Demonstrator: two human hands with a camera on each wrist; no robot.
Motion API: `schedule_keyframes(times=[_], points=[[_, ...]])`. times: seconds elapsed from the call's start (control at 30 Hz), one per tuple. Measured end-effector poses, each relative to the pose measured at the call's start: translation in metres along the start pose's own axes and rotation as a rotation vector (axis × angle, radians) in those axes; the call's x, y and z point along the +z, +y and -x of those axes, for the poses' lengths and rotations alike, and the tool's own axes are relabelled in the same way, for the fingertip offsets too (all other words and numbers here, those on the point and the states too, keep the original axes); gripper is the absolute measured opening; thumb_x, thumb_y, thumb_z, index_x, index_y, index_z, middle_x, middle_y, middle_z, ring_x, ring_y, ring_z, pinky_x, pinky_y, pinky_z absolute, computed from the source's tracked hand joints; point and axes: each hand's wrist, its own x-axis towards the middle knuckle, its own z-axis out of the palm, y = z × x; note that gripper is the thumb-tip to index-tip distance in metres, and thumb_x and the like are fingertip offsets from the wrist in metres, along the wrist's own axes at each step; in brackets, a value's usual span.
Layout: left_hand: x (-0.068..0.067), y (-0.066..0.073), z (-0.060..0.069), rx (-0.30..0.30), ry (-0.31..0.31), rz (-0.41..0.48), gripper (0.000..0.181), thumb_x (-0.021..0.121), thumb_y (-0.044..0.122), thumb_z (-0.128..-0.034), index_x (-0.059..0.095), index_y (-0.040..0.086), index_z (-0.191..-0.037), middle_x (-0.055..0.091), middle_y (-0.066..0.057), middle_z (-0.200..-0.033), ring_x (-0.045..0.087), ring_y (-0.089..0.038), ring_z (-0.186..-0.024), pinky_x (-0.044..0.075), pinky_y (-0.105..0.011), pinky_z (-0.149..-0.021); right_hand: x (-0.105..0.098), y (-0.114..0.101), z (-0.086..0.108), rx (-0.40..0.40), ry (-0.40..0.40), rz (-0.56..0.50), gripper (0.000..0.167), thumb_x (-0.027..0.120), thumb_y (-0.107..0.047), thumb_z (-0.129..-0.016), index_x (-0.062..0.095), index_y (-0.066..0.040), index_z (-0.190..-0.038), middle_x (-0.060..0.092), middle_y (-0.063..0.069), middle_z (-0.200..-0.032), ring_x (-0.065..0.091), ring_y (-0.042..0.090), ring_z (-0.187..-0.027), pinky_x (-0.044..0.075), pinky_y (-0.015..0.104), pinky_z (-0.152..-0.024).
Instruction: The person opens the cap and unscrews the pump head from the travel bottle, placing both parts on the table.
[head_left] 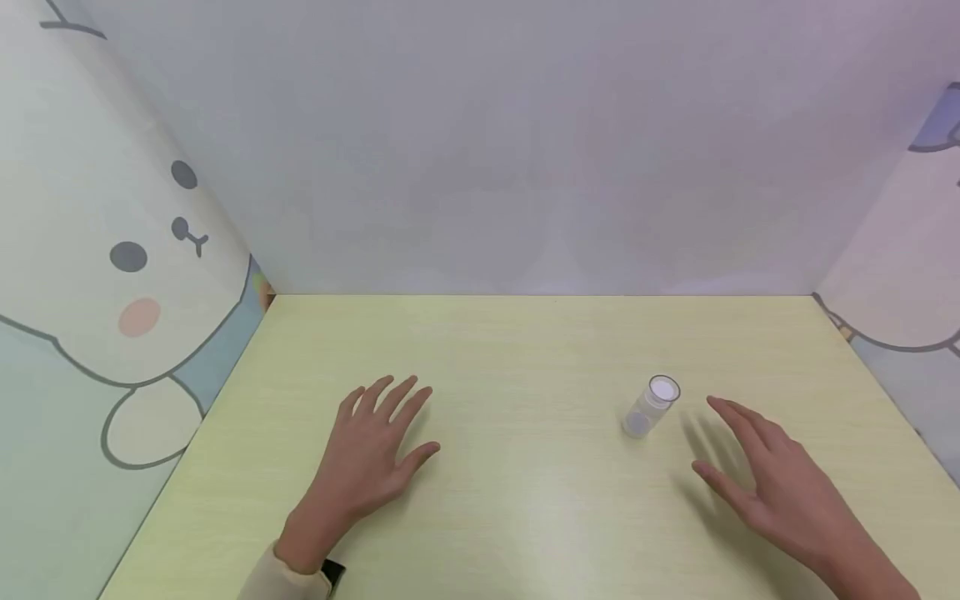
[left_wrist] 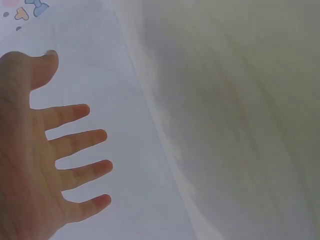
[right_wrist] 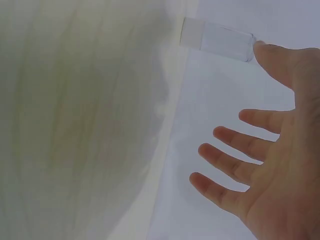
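Note:
A small clear bottle (head_left: 649, 408) with a white end stands on the pale wooden table (head_left: 525, 500), right of centre. In the right wrist view the bottle (right_wrist: 227, 41) has its white end toward the table side. My right hand (head_left: 787, 492) is held just right of the bottle, fingers spread and thumb apart, with a gap between them in the head view. Well to the left of the bottle, my left hand (head_left: 367, 458) hovers over the table with spread fingers, holding nothing. The left wrist view shows that palm (left_wrist: 30, 170) bare.
A plain pale wall panel (head_left: 525, 150) rises along the table's back edge. Side panels with cartoon animal prints, the left panel (head_left: 90, 208) and the right panel (head_left: 900, 275), flank the table. A beige sleeve (head_left: 281, 577) and a dark object sit at my left wrist.

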Motion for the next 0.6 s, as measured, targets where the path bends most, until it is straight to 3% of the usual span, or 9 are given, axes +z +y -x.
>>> schedule_keyframes(times=[0.2, 0.27, 0.37, 0.47, 0.6], points=[[0.0, 0.006, -0.003, 0.01, 0.016, 0.026, 0.063, 0.063, 0.058, -0.0962, 0.059, 0.021, -0.147, 0.061, -0.006, -0.15, 0.053, -0.037, -0.14, 0.04, -0.062, -0.111, -0.003, 0.0, 0.001, 0.071, -0.04, -0.062, 0.08, 0.079, -0.032, -0.094, 0.037, -0.025, -0.161, 0.051, 0.016, -0.152, 0.048, 0.045, -0.132, 0.037, 0.065, -0.098], [0.0, 0.007, -0.004, 0.016, 0.024, 0.041, 0.061, 0.062, 0.057, -0.0967, 0.059, 0.02, -0.146, 0.062, -0.006, -0.148, 0.054, -0.036, -0.139, 0.041, -0.061, -0.111, -0.004, 0.001, 0.001, 0.09, -0.048, -0.071, 0.078, 0.077, -0.033, -0.095, 0.036, -0.026, -0.161, 0.051, 0.016, -0.152, 0.048, 0.044, -0.132, 0.037, 0.059, -0.102], [0.001, 0.009, -0.006, 0.027, 0.043, 0.06, 0.058, 0.062, 0.056, -0.0973, 0.061, 0.02, -0.144, 0.064, -0.005, -0.146, 0.056, -0.035, -0.137, 0.042, -0.06, -0.11, -0.003, 0.002, 0.001, 0.098, -0.045, -0.081, 0.075, 0.076, -0.034, -0.096, 0.037, -0.027, -0.161, 0.053, 0.016, -0.148, 0.049, 0.039, -0.131, 0.031, 0.033, -0.115], [0.002, 0.011, -0.008, 0.032, 0.062, 0.079, 0.056, 0.065, 0.053, -0.0965, 0.062, 0.02, -0.142, 0.065, -0.004, -0.143, 0.057, -0.034, -0.135, 0.042, -0.059, -0.11, -0.002, 0.003, 0.0, 0.099, -0.031, -0.089, 0.074, 0.077, -0.034, -0.095, 0.04, -0.027, -0.159, 0.057, 0.015, -0.145, 0.05, 0.032, -0.127, 0.021, 0.006, -0.105], [0.004, 0.014, -0.011, 0.028, 0.082, 0.133, 0.052, 0.071, 0.046, -0.0937, 0.064, 0.019, -0.138, 0.068, -0.003, -0.139, 0.06, -0.033, -0.131, 0.043, -0.058, -0.108, -0.002, 0.002, -0.001, 0.102, -0.015, -0.105, 0.073, 0.08, -0.031, -0.093, 0.044, -0.026, -0.156, 0.061, 0.013, -0.14, 0.056, 0.03, -0.12, 0.034, 0.014, -0.091]])
